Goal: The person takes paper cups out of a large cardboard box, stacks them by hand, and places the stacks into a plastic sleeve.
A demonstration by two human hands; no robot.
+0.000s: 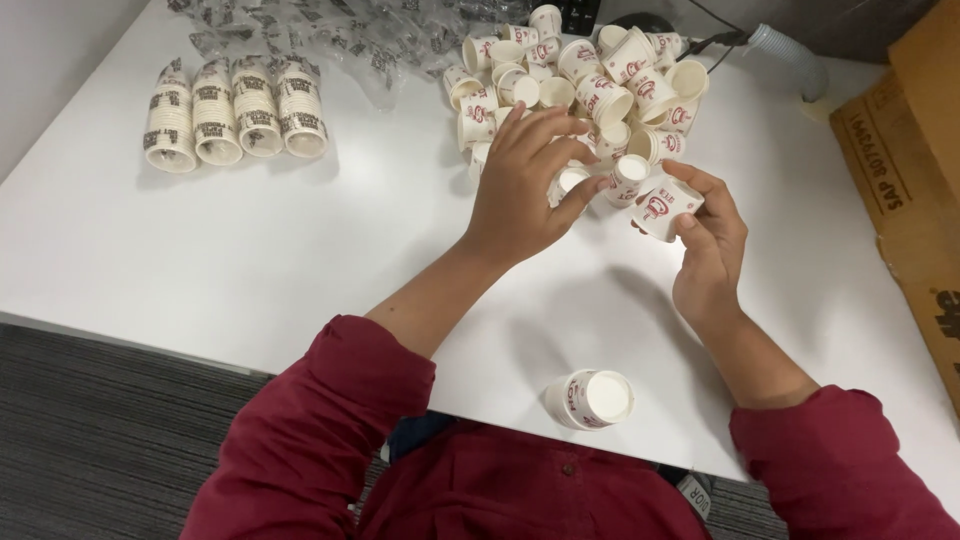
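Observation:
A heap of small white paper cups (pixel 590 80) with red prints lies at the far middle of the white table (pixel 300 250). My left hand (pixel 525 185) reaches into the near edge of the heap, fingers curled over a cup (pixel 570 180) and touching another cup (pixel 628 178). My right hand (pixel 710 245) holds one paper cup (pixel 665 207) tilted on its side, open end facing away. A short stack of cups (pixel 592 398) lies on its side near the table's front edge, close to my body.
Four wrapped sleeves of stacked cups (pixel 235 112) lie side by side at the far left. Crumpled clear plastic wrappers (pixel 310 35) lie along the back edge. A brown cardboard box (pixel 915 190) stands at the right. A grey hose (pixel 790 55) sits behind the heap.

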